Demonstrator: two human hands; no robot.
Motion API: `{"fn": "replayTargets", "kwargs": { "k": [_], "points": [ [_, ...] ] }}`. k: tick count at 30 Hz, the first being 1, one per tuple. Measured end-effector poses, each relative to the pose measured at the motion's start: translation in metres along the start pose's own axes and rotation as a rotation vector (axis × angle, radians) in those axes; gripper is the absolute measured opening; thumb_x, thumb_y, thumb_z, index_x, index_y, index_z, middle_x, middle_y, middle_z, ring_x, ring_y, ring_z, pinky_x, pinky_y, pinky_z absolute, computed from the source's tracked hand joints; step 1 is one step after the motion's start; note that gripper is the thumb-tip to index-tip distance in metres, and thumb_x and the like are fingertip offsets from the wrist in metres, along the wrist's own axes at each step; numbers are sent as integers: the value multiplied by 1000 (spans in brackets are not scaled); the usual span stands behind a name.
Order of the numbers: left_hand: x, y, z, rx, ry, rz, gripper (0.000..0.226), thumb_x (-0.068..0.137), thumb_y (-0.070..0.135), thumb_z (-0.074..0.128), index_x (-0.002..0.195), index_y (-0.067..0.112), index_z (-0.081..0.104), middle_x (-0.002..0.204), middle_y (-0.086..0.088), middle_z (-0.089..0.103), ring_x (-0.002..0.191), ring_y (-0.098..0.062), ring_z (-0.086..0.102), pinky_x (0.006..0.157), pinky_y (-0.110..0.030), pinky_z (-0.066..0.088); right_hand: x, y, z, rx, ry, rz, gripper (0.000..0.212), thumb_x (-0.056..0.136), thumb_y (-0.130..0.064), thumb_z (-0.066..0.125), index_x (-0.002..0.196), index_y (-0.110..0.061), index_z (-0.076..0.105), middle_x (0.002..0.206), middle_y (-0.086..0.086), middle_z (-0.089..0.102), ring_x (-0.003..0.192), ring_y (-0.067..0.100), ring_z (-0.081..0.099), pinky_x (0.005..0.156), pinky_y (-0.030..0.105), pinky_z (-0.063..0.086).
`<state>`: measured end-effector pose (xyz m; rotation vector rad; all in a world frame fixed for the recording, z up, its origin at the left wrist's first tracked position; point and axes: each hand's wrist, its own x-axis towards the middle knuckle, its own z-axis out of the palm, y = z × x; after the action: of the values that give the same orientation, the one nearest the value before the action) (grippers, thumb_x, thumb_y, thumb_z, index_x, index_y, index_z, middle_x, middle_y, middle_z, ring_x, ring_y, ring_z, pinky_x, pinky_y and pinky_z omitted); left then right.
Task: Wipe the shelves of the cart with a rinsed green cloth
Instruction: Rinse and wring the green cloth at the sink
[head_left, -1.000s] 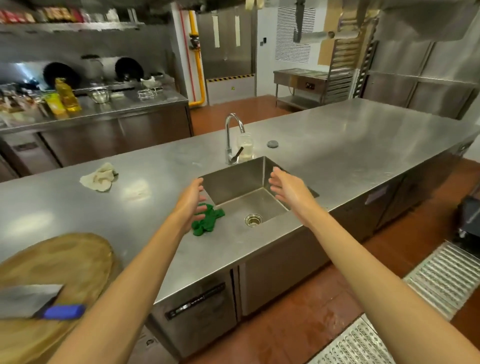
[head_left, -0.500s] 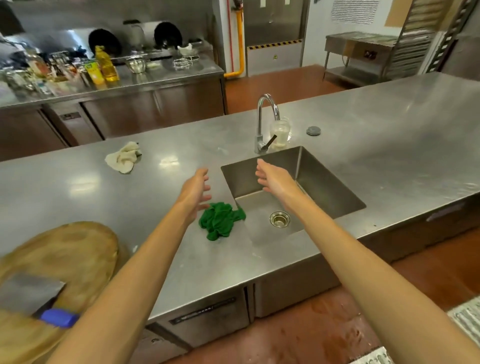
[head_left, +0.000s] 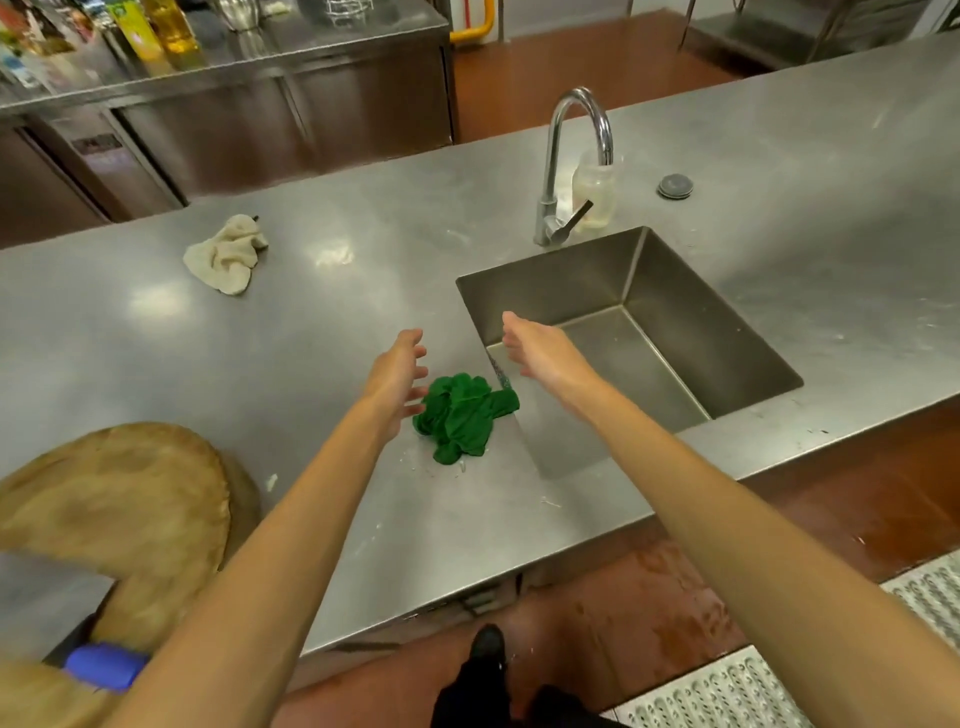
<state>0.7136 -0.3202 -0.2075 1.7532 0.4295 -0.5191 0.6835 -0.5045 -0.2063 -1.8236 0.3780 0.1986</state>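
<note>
Loosely bunched, green cloth (head_left: 462, 415) points one corner at sink (head_left: 545, 291); left hand (head_left: 397, 371), right hand (head_left: 540, 353) fingers slack.

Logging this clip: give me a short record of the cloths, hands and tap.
green cloth: crumpled on the counter, at the sink's left rim
left hand: open, at the cloth's left edge; contact unclear
right hand: open, over the sink's left edge, holding nothing
faucet: no water seen running
beige cloth: crumpled, farther left on counter
</note>
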Motion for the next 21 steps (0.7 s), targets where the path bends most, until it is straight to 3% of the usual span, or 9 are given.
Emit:
{"fn": "replayTargets", "kwargs": {
  "k": [6, 11, 14, 17, 21],
  "points": [
    [40, -4, -7, 63, 9, -32, 49, 104, 52, 37, 132, 19, 61, 141, -10, 53, 126, -30, 51, 105, -45, 45, 36, 4, 25, -27, -15, 70, 61, 103, -52, 37, 146, -10, 47, 147, 7, 52, 133, 24, 50, 116, 46, 36],
    [65, -15, -2, 126, -16, -74, 44, 104, 51, 36, 119, 22, 66, 138, -8, 50, 120, -27, 48, 99, -40, 42, 52, 26, 43, -14, -13, 178, 50, 102, -53, 40, 123, -12, 61, 134, 9, 61, 122, 24, 56, 112, 45, 40],
    [76, -26, 4, 133, -56, -94, 46, 106, 45, 35, 124, 16, 66, 122, -3, 47, 109, -22, 44, 95, -36, 37, 59, 42, 54, -10, -26, 263, 60, 102, -54, 39, 140, -10, 54, 146, 9, 53, 133, 25, 50, 115, 46, 36],
    [85, -38, 10, 159, -106, -125, 42, 105, 43, 39, 120, 17, 68, 122, 0, 44, 109, -20, 41, 94, -35, 33, 61, 55, 62, -30, -64, 301, 55, 105, -48, 35, 146, -13, 47, 150, 8, 48, 137, 25, 45, 117, 41, 32],
    [94, -52, 13, 189, -190, -194, 34, 102, 50, 43, 115, 28, 66, 109, 2, 56, 101, -20, 53, 93, -38, 40, 63, 73, 76, -37, -130, 329, 54, 106, -44, 38, 152, -16, 39, 154, 7, 43, 137, 24, 45, 114, 40, 37]
  ]
}}
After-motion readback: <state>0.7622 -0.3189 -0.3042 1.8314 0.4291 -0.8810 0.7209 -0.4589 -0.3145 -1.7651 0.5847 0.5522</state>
